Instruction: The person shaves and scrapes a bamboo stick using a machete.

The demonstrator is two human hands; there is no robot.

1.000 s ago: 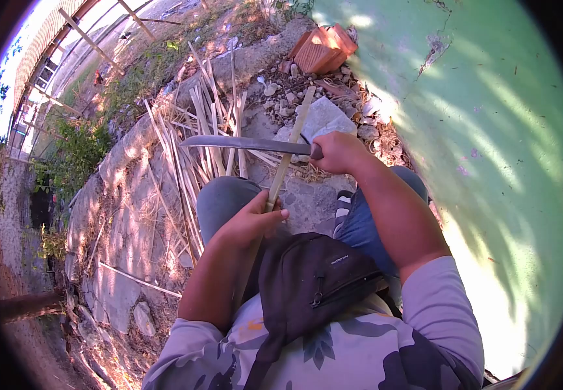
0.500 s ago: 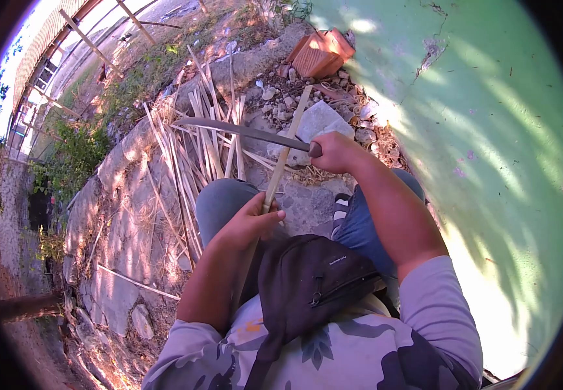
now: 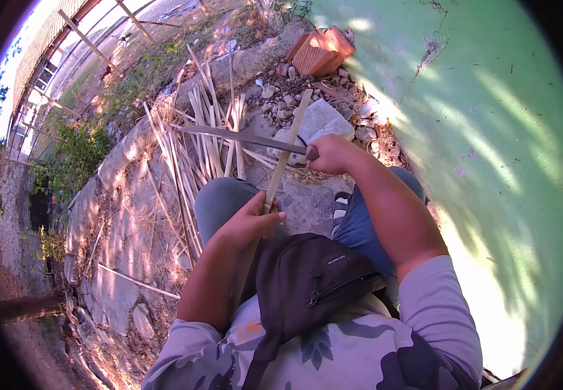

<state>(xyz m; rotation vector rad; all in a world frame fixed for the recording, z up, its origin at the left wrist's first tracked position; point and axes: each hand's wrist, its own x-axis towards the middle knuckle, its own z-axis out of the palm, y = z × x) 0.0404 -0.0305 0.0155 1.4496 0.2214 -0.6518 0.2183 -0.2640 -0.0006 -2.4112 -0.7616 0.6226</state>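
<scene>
My left hand (image 3: 253, 220) is closed around the lower part of a pale bamboo strip (image 3: 297, 121), which slants up and away from me above my knees. In my right hand (image 3: 331, 155) is the handle of a machete (image 3: 242, 137). Its long grey blade points left and lies across the strip a little above my left hand; the blade appears to touch the strip. My right fingers are wrapped around the handle and hide most of it. Beyond the blade lies a pile of split bamboo strips (image 3: 207, 133) on the ground.
A pale stone slab (image 3: 325, 121) lies in front of me among rubble. Orange roof tiles (image 3: 321, 52) lean by the green wall (image 3: 483, 130) on my right. A black bag (image 3: 314, 276) rests across my lap. One loose strip (image 3: 138, 281) lies on the stone ground at left.
My right hand and the machete have shifted slightly down toward me along the strip. The strip has tilted a little; my left hand stays nearly in place.
</scene>
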